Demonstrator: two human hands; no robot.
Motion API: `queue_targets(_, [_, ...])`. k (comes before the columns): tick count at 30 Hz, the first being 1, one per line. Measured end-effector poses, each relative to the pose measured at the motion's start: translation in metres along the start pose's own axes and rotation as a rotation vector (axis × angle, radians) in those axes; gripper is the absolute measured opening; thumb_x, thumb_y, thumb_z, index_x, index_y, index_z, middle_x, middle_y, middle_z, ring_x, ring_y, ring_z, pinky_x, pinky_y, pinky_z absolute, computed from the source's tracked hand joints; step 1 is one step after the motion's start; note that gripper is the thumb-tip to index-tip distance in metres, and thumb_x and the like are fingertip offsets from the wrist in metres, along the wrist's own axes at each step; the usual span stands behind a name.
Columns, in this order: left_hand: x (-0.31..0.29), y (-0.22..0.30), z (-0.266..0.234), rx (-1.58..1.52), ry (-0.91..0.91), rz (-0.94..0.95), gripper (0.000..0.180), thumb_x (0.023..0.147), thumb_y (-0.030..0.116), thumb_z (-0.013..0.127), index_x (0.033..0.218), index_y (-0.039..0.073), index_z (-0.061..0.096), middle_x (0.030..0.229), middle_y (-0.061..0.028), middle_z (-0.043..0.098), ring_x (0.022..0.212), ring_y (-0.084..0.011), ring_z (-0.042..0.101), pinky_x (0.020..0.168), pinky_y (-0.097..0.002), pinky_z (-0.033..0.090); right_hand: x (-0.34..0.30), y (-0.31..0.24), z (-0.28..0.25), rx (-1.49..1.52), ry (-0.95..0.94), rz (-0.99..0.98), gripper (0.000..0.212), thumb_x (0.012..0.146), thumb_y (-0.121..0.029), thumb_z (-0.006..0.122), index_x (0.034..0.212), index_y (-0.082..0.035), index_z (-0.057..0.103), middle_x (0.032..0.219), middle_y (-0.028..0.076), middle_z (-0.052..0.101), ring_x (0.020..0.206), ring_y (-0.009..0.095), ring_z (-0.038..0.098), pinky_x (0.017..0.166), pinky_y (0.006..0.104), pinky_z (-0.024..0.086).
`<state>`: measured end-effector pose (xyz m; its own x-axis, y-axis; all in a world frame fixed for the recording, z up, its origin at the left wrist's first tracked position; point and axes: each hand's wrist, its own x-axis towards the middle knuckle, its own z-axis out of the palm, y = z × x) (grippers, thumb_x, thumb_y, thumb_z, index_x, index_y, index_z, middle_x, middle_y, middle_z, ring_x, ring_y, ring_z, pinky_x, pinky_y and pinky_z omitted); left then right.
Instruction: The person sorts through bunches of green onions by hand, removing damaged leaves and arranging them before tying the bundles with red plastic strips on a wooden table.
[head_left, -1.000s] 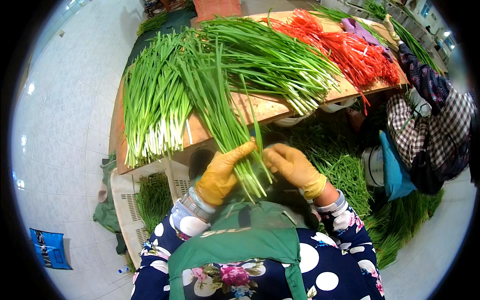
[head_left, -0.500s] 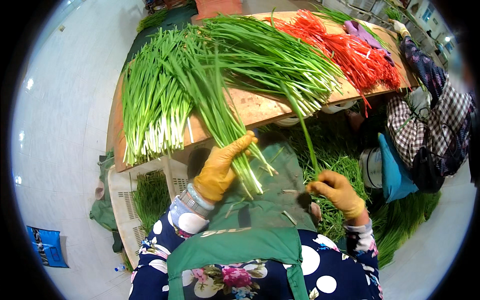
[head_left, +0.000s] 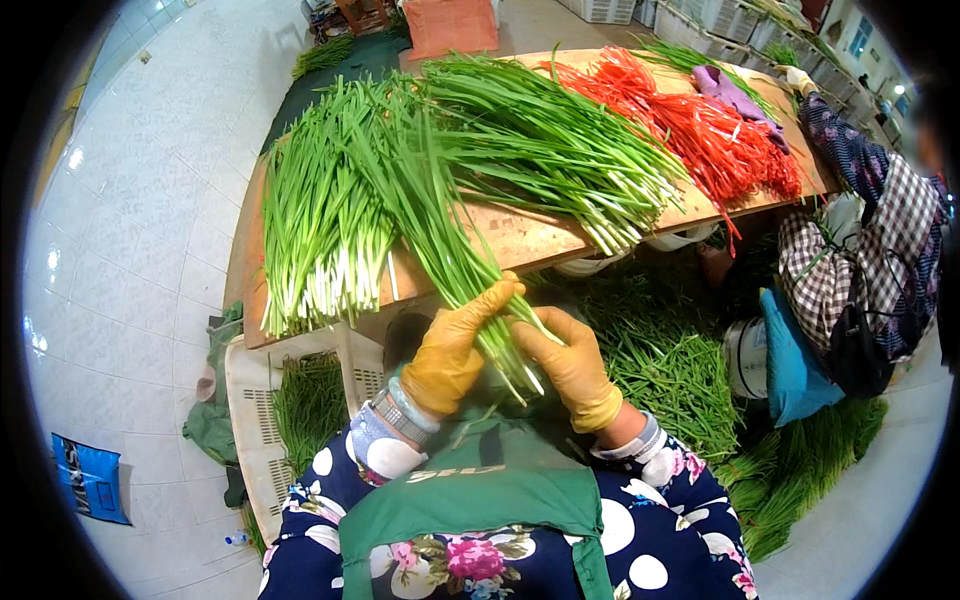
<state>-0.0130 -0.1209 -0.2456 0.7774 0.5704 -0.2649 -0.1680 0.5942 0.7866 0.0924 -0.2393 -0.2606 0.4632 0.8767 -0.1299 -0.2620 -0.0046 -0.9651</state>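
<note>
right now i see both yellow-gloved hands low at the front edge of the wooden table (head_left: 520,240). my left hand (head_left: 450,345) is clamped around a bunch of green chives (head_left: 440,230), gripping near its white ends while the leaves fan up across the boards. my right hand (head_left: 570,365) is curled closed on the same bunch's lower stalks, touching the left. other chive piles (head_left: 320,230) lie on the table, red ties (head_left: 700,120) farther right. a person in a checked shirt (head_left: 860,250) crouches at the right.
</note>
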Motion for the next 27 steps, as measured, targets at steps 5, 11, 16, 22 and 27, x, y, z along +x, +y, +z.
queue_targets(5, [0.003,-0.015,-0.007,0.239,-0.053,0.153,0.03,0.092,0.016,0.063,0.119,0.002,0.06,0.108,-0.0051,0.066,0.097,-0.0142,0.063,0.081,-0.025,0.053,-0.004,0.011,-0.007,0.251,-0.018,0.21,0.021,0.085,-0.019,0.067,0.097,-0.003,0.066,0.081,0.002,0.062,0.072,0.009,0.055,0.068,0.022,0.043])
queue_targets(11, [0.007,-0.015,-0.01,0.19,-0.047,0.154,0.029,0.092,0.017,0.064,0.117,0.002,0.061,0.107,-0.0057,0.066,0.098,-0.0133,0.062,0.081,-0.0242,0.052,-0.06,-0.032,-0.081,-0.021,-0.27,0.215,0.009,0.083,-0.006,0.058,0.082,0.002,0.062,0.082,0.011,0.064,0.063,0.016,0.056,0.06,0.0267,0.046])
queue_targets(16, [0.006,-0.015,-0.009,0.091,0.001,0.066,0.025,0.092,0.016,0.064,0.112,0.001,0.064,0.1,-0.0057,0.067,0.092,-0.0131,0.063,0.079,-0.0236,0.051,-0.076,-0.033,-0.141,-0.323,-0.035,0.292,0.021,0.082,-0.017,0.063,0.086,0.004,0.066,0.075,0.012,0.064,0.065,0.021,0.06,0.059,0.0308,0.048])
queue_targets(22, [0.01,-0.014,-0.004,0.029,0.108,0.097,0.022,0.086,0.014,0.071,0.103,0.0,0.066,0.094,-0.0078,0.068,0.082,-0.0136,0.064,0.072,-0.0249,0.051,-0.03,-0.02,-0.059,-0.76,-0.009,-0.313,0.038,0.087,-0.028,0.067,0.115,-0.003,0.062,0.098,0.016,0.067,0.079,0.027,0.065,0.069,0.034,0.052])
queue_targets(27, [0.008,-0.012,-0.001,0.025,0.09,0.086,0.024,0.085,0.014,0.072,0.104,0.0,0.064,0.091,-0.007,0.067,0.081,-0.015,0.065,0.072,-0.0258,0.052,-0.005,-0.004,-0.018,-0.869,-0.061,-0.395,0.016,0.093,-0.017,0.051,0.088,-0.002,0.056,0.078,0.023,0.056,0.072,0.042,0.055,0.063,0.0456,0.045])
